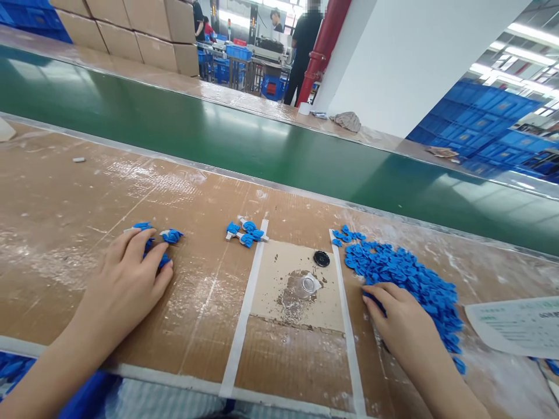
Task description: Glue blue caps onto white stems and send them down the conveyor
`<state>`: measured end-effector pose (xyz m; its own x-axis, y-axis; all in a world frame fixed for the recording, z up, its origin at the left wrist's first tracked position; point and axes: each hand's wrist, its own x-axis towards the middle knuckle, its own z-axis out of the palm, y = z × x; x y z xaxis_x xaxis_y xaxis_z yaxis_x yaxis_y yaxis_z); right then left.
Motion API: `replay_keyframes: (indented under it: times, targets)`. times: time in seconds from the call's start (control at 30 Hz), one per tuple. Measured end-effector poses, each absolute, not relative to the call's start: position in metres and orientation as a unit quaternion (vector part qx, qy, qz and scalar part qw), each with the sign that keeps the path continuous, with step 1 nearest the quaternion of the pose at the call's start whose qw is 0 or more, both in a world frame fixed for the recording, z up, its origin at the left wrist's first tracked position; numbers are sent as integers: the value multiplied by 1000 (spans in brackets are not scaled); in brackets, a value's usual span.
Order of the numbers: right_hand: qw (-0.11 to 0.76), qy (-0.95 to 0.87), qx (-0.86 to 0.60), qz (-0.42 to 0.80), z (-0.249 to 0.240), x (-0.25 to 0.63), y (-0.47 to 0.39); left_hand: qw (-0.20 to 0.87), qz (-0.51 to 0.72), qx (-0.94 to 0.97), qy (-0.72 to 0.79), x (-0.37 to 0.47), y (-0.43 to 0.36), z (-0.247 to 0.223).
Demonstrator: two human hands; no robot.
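Observation:
My left hand (pixel 131 273) rests on the cardboard-covered table at the left, fingers curled around small blue-and-white parts. A similar blue part (pixel 172 235) lies just beyond its fingertips. With thumb and fingers closed, my right hand (pixel 404 320) grips a small blue piece (pixel 376 302), mostly hidden by the fingers. Right behind it spreads a heap of small blue plastic pieces (pixel 406 270). Between the hands sits a little cluster of blue-and-white parts (pixel 247 233). A small clear cup (pixel 308 284) stands on a wet cardboard patch (pixel 271 291), near a black round lid (pixel 322 259).
A green conveyor belt (pixel 244 134) runs behind the table (pixel 183 314). Cartons (pixel 152 29) are stacked beyond it. A printed sheet (pixel 519 326) lies at the right. Blue crates (pixel 476 122) stand by a white pillar (pixel 384 64). Other people are in the background.

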<state>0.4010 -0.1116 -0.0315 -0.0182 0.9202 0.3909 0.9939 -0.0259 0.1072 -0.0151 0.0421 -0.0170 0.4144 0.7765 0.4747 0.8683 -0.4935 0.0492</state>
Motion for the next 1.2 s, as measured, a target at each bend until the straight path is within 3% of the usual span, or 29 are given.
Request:
replay_keyframes:
  times: [0.1,0.3,0.63,1.07,1.2]
  targets:
    - [90,-705,-683,-171,-33,401,-107,149,-186,-851,-468,-19,50,-13]
    - [44,-724,-664,-182,-38,406,-110,85,-194,-917,-338,12,56,11]
    - [238,-674,-699,23,-27,392,-119,26,-75,-978,-193,85,92,10]
    - [236,-735,-630,-88,-32,396,-138,7,-75,-983,-170,72,77,6]
    - [200,-779,-583,-118,-33,400,-143,-72,-140,-970,-187,62,60,8]
